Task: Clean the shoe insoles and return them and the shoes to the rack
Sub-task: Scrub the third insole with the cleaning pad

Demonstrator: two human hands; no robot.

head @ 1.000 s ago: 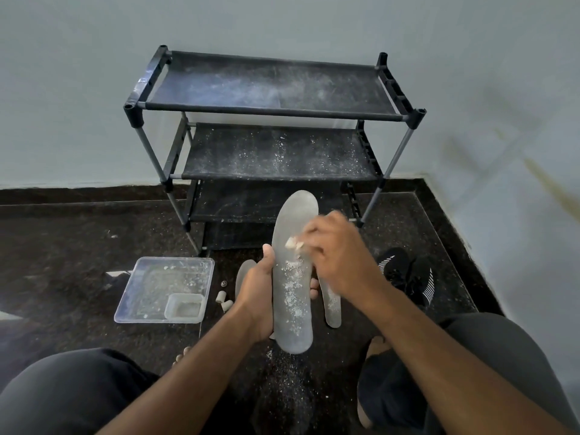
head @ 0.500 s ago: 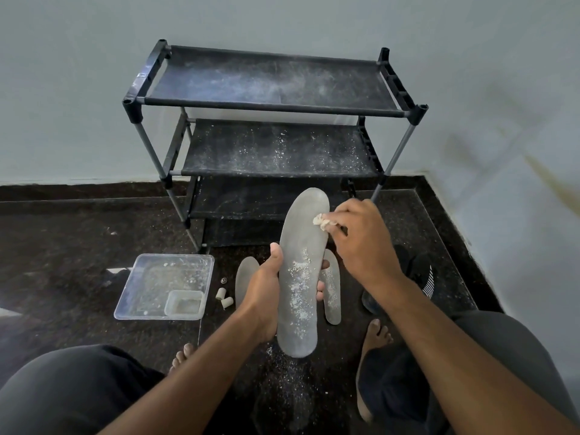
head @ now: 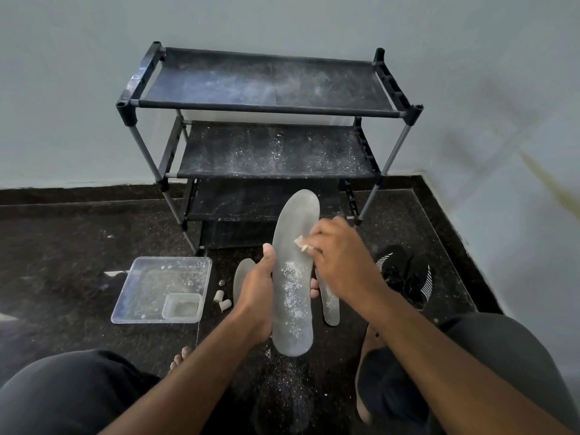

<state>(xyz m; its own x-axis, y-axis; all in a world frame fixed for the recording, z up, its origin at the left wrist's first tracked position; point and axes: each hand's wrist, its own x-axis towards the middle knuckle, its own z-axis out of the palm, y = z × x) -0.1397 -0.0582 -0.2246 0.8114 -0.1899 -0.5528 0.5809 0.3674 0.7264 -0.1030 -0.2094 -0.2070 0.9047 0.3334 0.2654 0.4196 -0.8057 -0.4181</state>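
A: Where does the rack (head: 266,142) stand?

B: At twelve o'clock, against the wall (head: 282,20), on the floor (head: 78,233).

A: And the insole (head: 293,271)?

B: In the middle, before the rack, gripped by the left hand (head: 255,296) from its nine o'clock side. The right hand (head: 342,265) presses a small scrap (head: 303,244) on it from three o'clock.

A: What lies behind it?

B: Two more insoles on the floor, one (head: 242,274) at nine, one (head: 329,304) at three.

A: The tray (head: 163,290)?

B: At nine o'clock, with a small tub (head: 182,306) in its near right corner; little plugs (head: 222,301) lie between tray and insoles.

A: Shoes (head: 405,274)?

B: At three o'clock, side by side.
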